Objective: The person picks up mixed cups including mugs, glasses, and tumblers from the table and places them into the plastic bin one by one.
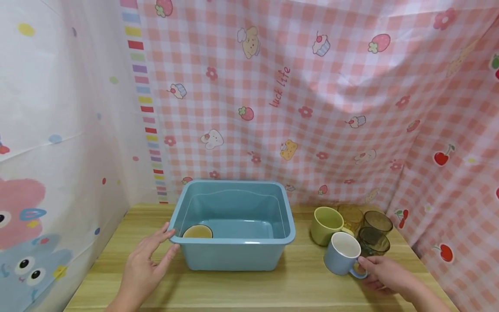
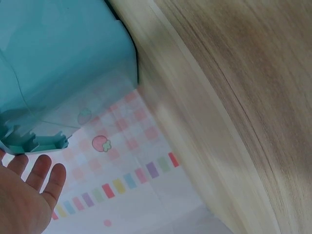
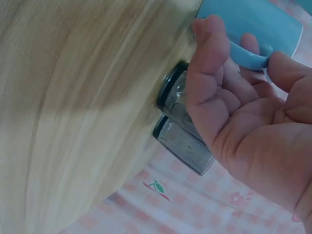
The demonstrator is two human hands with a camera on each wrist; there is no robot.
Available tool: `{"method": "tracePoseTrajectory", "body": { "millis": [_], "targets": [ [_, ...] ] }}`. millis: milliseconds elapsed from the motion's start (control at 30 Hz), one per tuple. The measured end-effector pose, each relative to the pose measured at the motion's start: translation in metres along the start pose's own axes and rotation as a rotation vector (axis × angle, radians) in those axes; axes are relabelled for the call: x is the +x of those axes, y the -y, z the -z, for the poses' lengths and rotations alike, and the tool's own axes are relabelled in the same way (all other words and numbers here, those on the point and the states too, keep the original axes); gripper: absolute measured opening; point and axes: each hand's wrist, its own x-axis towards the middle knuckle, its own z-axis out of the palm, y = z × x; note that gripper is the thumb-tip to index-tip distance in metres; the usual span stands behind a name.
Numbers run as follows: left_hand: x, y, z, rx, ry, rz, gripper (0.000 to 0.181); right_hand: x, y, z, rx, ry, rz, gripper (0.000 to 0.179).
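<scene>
My right hand [image 1: 383, 274] grips the handle of a light blue mug [image 1: 340, 255] with a white inside. In the right wrist view the fingers [image 3: 209, 63] curl around that handle, and the mug [image 3: 263, 27] is upright or nearly so; whether its base touches the table is hard to tell. On the left, my left hand [image 1: 146, 262] touches the front left corner of a blue plastic tub [image 1: 234, 255], its fingers fairly straight by the rim [image 2: 22, 152]. Inside the tub, at the front left, stands a yellowish cup [image 1: 198, 232], its lower part hidden by the tub wall.
Behind the blue mug stands a green mug [image 1: 326, 225]. Beside it are an amber glass [image 1: 351, 216] and two dark glasses, one at the back [image 1: 378, 222] and one nearer [image 1: 373, 242]. Cloth [image 1: 273, 130] hangs behind and at both sides of the wooden table [image 1: 234, 294].
</scene>
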Motion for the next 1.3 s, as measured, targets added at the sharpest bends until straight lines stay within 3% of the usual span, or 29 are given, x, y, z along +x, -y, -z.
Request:
{"method": "tracePoseTrajectory", "body": {
  "millis": [600,967,1300],
  "targets": [
    [0.003,-0.002,0.0,0.006,0.007,0.006,0.057,0.004,-0.01,0.006,0.247,0.119,0.038,0.042],
    [0.001,-0.001,-0.001,-0.004,-0.001,-0.005,0.058,0.0,-0.019,0.009,0.278,0.146,0.073,0.041],
    [0.001,-0.001,0.0,0.004,0.01,0.01,0.056,-0.009,-0.014,0.017,0.267,0.173,0.077,0.04]
  ]
}}
